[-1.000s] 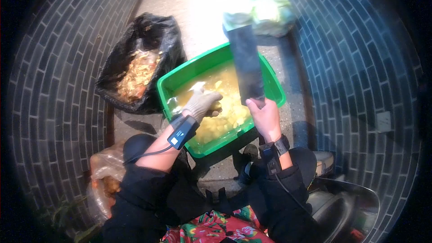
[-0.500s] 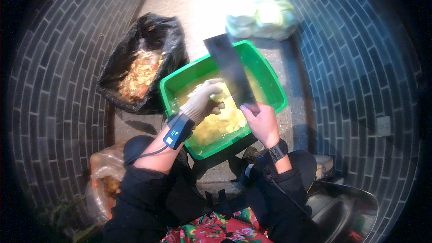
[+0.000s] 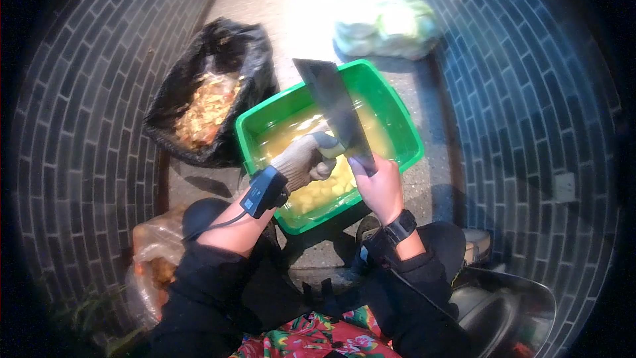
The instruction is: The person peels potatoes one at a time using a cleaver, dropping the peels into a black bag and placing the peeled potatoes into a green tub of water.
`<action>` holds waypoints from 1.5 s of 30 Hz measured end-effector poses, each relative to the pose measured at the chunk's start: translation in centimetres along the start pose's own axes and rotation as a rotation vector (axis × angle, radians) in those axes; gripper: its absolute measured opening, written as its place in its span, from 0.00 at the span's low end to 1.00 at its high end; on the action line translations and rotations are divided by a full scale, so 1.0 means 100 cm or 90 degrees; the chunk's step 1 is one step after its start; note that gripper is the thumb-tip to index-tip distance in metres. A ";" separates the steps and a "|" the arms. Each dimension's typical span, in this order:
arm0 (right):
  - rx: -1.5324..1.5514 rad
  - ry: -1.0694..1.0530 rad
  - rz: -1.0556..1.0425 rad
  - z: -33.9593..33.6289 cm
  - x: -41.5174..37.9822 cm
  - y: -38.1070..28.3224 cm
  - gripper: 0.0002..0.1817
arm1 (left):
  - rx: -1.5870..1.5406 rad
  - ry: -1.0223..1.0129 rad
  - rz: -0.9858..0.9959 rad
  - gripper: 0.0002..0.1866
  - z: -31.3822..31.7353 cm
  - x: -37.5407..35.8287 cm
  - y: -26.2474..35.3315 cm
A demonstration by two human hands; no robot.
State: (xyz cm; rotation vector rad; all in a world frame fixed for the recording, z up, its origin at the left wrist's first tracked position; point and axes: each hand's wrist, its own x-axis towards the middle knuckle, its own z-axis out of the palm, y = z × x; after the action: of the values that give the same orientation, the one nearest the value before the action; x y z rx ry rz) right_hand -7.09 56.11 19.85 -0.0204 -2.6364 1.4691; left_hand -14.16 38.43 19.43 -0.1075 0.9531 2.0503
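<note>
A green tub (image 3: 411, 134) holds cloudy liquid and many pale yellow peeled pieces (image 3: 315, 193). Over its middle my left hand (image 3: 307, 159), in a grey-white glove, has its fingers closed round a small pale yellow piece (image 3: 333, 150). My bare right hand (image 3: 379, 182) grips the near end of a large dark cleaver (image 3: 336, 103), whose broad blade points up and left across the tub. The blade's lower edge is close to the piece in my left hand; I cannot tell whether they touch.
Left of the tub stands a black bag (image 3: 156, 116) with peelings (image 3: 209, 107). A bag of green produce (image 3: 387, 23) lies beyond the tub. At lower left is a clear plastic bag (image 3: 149, 242), at lower right a metal basin (image 3: 546, 298). Brick walls (image 3: 530, 113) flank both sides.
My left hand has moved slightly down and right. The cleaver has shifted slightly down and left with my right hand, bringing both hands closer together.
</note>
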 end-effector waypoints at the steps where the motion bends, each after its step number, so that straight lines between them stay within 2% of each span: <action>1: 0.005 0.010 0.001 -0.001 0.001 -0.002 0.10 | 0.000 -0.001 -0.001 0.21 0.001 0.001 -0.001; 3: 0.010 0.022 0.003 0.002 0.001 -0.003 0.10 | 0.002 0.035 0.038 0.22 0.003 0.005 -0.004; 6: 0.073 0.047 0.003 0.006 0.000 -0.002 0.10 | -0.027 0.006 0.110 0.24 0.000 0.010 -0.011; 8: 0.069 0.035 0.049 0.005 0.000 -0.008 0.10 | -0.043 0.011 0.110 0.26 0.000 0.010 -0.013; 12: 0.075 0.017 0.055 0.003 0.000 -0.004 0.09 | -0.100 -0.012 0.096 0.32 -0.004 0.010 -0.014; 15: 0.155 0.017 0.060 0.004 0.000 0.000 0.10 | -0.098 0.004 0.119 0.34 0.000 0.006 -0.017; 17: 0.244 -0.018 0.184 0.000 0.003 0.008 0.12 | -0.067 -0.003 0.122 0.36 0.001 0.003 -0.016; 19: 0.249 -0.027 0.185 -0.008 0.007 0.011 0.12 | -0.038 -0.011 0.124 0.39 0.001 0.003 -0.015; 21: 0.349 -0.114 0.294 -0.018 0.011 0.003 0.07 | 0.001 -0.063 0.117 0.44 -0.001 0.000 -0.012; 22: 0.350 -0.113 0.294 -0.023 0.013 0.001 0.07 | 0.003 -0.063 0.116 0.44 -0.001 -0.002 -0.009; 24: 0.485 -0.176 0.394 -0.034 0.015 -0.001 0.06 | 0.002 -0.129 0.062 0.49 0.002 -0.007 -0.004; 28: 0.501 -0.210 0.416 -0.044 0.017 0.003 0.07 | 0.005 -0.131 0.058 0.48 -0.003 -0.003 -0.008; 31: 0.410 -0.207 0.411 -0.040 0.016 0.016 0.07 | 0.065 -0.093 0.027 0.48 -0.001 0.001 -0.004; 33: 0.129 -0.124 0.245 -0.033 0.014 0.013 0.10 | 0.153 -0.041 -0.006 0.46 -0.004 0.004 -0.006; 35: 0.109 -0.127 0.265 -0.030 0.012 0.020 0.14 | 0.144 -0.037 -0.029 0.45 -0.007 0.007 -0.006; 37: 0.063 -0.077 0.110 -0.019 0.012 0.049 0.13 | 0.135 -0.033 -0.053 0.45 -0.012 0.009 -0.008; 40: -0.032 -0.087 0.143 -0.025 0.014 0.038 0.14 | 0.153 -0.028 -0.072 0.45 -0.020 0.016 -0.014; 43: -0.037 -0.047 0.128 -0.020 0.011 0.044 0.13 | 0.134 -0.038 -0.054 0.46 -0.018 0.019 -0.016; 45: -0.028 -0.037 0.118 -0.022 0.010 0.035 0.13 | 0.254 0.062 -0.047 0.42 -0.011 0.015 -0.012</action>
State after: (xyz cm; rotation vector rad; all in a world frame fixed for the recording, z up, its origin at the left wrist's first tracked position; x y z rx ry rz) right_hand -8.00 59.86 18.14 -0.2373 -2.7785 1.4855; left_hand -14.57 39.13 17.36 -0.0292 1.3787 1.7648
